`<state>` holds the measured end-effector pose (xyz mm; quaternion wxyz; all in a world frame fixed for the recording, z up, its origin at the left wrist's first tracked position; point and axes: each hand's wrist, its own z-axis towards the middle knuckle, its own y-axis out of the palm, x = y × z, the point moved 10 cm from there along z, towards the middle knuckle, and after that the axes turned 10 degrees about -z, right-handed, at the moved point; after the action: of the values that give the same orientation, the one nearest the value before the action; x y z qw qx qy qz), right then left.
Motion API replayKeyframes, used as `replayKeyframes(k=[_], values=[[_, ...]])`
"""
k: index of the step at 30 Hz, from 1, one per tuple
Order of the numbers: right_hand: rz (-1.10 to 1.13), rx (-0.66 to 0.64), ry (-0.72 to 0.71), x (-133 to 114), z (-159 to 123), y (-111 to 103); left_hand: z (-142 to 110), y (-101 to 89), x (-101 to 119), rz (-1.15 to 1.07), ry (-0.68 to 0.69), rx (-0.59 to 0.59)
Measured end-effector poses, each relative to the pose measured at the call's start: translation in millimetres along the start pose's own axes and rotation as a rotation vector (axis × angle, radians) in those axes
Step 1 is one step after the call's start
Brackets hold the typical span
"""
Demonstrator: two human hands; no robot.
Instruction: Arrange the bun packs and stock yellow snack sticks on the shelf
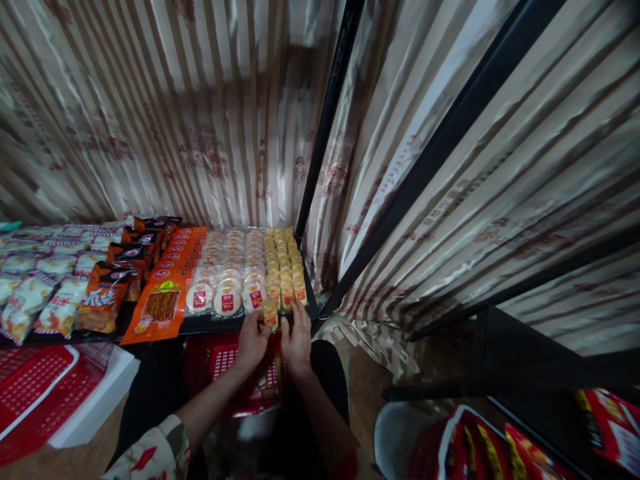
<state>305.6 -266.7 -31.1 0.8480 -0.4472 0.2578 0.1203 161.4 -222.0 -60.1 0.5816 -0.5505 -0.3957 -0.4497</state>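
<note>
Near the shelf's front edge, my left hand (253,340) is closed, pinching a small yellow snack packet (271,314) by its left side. My right hand (298,337) is just right of that packet. Its fingers are stretched out toward the front of the rows of small yellow packets (283,267), thumb apart; whether the fingertips touch them is unclear. Left of these rows lie round white crackers in clear wrappers (227,300), lined up front to back. A large orange snack bag (163,300) lies flat beside the crackers.
Orange-and-black snack bags (104,297) and white snack bags (61,305) fill the shelf's left part. A red basket (220,363) is below my hands, another red basket (40,387) at left. Black posts (327,120) and a patterned curtain (225,133) stand behind. Red packages (530,450) sit lower right.
</note>
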Motion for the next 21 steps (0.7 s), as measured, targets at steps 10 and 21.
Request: replayKeyframes(k=[10,21], values=[[-0.179,-0.023,-0.026,19.6,26.1,21.8,13.6,14.9,14.6,0.206,0.056,-0.028],[-0.176,0.002,0.036,27.9,30.1,25.9,17.6,24.9,14.1,0.271,0.047,-0.034]])
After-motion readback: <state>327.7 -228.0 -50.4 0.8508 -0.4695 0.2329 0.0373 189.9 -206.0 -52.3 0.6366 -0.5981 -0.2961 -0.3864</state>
